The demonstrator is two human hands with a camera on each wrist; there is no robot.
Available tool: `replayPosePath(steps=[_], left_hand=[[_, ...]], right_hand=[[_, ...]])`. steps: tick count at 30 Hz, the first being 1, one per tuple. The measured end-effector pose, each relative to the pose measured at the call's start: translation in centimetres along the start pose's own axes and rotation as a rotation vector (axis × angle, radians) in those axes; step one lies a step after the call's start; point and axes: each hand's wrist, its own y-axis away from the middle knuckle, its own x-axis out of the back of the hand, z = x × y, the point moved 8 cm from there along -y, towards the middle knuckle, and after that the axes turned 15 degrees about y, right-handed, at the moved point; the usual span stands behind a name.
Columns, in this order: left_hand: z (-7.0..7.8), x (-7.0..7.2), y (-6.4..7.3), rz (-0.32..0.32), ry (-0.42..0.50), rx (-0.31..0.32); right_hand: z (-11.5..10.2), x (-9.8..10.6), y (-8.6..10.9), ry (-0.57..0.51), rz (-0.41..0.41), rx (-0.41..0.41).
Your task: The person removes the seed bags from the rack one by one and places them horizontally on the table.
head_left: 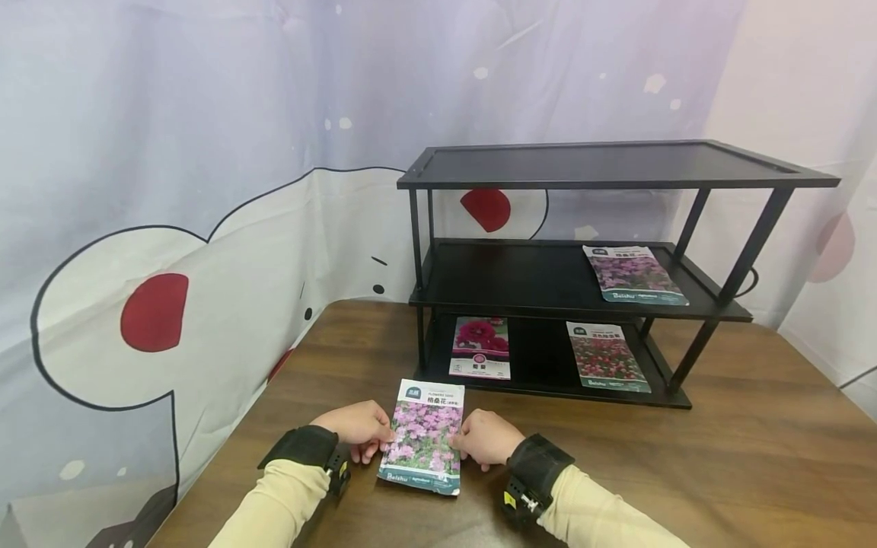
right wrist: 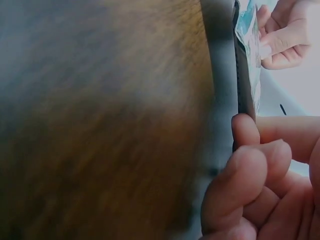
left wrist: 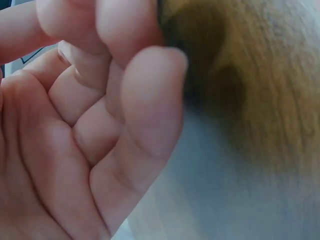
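A flower seed packet [head_left: 423, 435] with pink blossoms on its front is held between both hands, just above or on the wooden table in front of the shelf. My left hand [head_left: 358, 428] pinches its left edge, thumb on the front. At the right edge my right hand [head_left: 488, 438] pinches it the same way. Seen edge-on in the right wrist view, the thin packet [right wrist: 246, 75] stands between the fingers of the right hand [right wrist: 270, 185]. The left wrist view shows curled fingers of the left hand [left wrist: 100, 125]; the packet is hard to make out there.
A black three-tier shelf [head_left: 507, 274] stands behind the packet. One purple flower packet [head_left: 633, 275] lies on its middle tier. The bottom tier bears a magenta flower packet [head_left: 481, 342] and a red flower packet [head_left: 606, 358]. A patterned curtain [head_left: 205, 190] hangs behind the table [head_left: 754, 441].
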Motion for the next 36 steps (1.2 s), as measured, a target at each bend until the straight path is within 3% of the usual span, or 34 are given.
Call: replayPosePath(steps=[10, 21, 36], left_hand=[[-0.43, 0.13, -0.28, 0.045, -0.037, 0.040], [-0.44, 0.08, -0.25, 0.065, -0.039, 0.037], [-0.66, 0.23, -0.17, 0.087, -0.065, 0.041]], right_hand=[[-0.19, -0.20, -0.34, 0.040, 0.015, 0.009], [-0.22, -0.51, -0.53, 0.077, 0.008, -0.001], [-0.29, -0.38, -0.45, 0.040, 0.048, 0.026]])
